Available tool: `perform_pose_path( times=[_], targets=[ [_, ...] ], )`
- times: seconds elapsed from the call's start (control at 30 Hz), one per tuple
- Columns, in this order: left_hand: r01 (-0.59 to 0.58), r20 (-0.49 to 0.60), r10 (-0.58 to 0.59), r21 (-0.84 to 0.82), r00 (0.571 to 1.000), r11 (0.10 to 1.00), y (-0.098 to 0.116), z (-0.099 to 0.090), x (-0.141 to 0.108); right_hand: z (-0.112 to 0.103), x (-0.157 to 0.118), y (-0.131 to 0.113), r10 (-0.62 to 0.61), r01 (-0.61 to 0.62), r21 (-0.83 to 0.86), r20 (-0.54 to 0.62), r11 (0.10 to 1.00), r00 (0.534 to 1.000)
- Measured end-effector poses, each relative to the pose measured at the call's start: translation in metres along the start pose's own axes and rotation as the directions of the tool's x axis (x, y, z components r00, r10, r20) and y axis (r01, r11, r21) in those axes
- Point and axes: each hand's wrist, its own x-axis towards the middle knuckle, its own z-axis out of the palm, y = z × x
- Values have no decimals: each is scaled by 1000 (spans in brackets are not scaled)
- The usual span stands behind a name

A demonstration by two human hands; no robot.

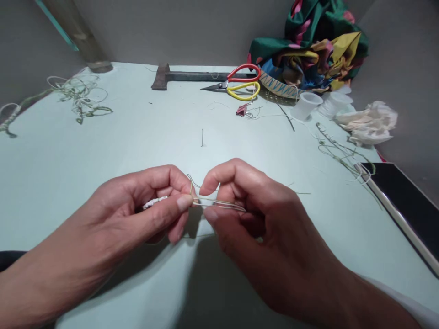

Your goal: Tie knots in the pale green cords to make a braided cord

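My left hand (147, 205) pinches a white braided cord (155, 202) between thumb and index finger, the braid showing in the palm. From its fingertips, thin white and green threads (219, 203) run right, towards my right hand (250, 201). The right thumb and index finger are apart, one on each side of the threads; the other fingers are curled, and the threads pass in front of them. Whether those curled fingers grip any thread cannot be made out. A small dark loop of thread rises above the left fingertips.
Scissors (222, 85) lie on an axe-like hammer (195, 76) at the back of the table (144, 132). Tangled threads (78, 93) lie back left. At right are colourful cloth (318, 50), plastic cups (306, 105), crumpled tissue (372, 122) and a dark tablet-like object (404, 205).
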Motion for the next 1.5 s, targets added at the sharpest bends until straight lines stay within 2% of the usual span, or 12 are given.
perform_pose_path(
  times=[0.17, 0.27, 0.37, 0.67, 0.9, 1.17, 1.3, 1.5],
  targets=[
    [0, -5, 0, -14, 1000, 1000, 2, 0, 0, 4, -1, 7, -175, 160, -184, -68, 970, 982],
    [7, 14, -6, -50, 1000, 999, 3, 1, 1, 2, 0, 9, -294, 275, -309, -16, 910, 956],
    [29, 23, -28, -82, 999, 996, 2, 2, 1, 0, 0, 8, -379, 360, -364, 18, 859, 925],
    [65, 23, -62, -156, 998, 986, -3, 3, -1, 3, 4, 12, -439, 371, -518, -10, 771, 899],
    [106, -2, -108, -171, 994, 980, 1, 4, -1, 3, 4, 13, -430, 338, -574, -27, 745, 902],
    [128, 18, -127, -213, 992, 969, -1, 3, -1, 4, 2, 16, -438, 342, -640, 9, 688, 899],
    [126, 14, -126, -186, 992, 974, -3, 1, -3, 4, 3, 16, -427, 332, -620, -6, 711, 904],
    [109, 18, -108, -228, 994, 967, -1, 4, -1, 1, 3, 12, -359, 302, -527, -6, 794, 933]
  ],
)
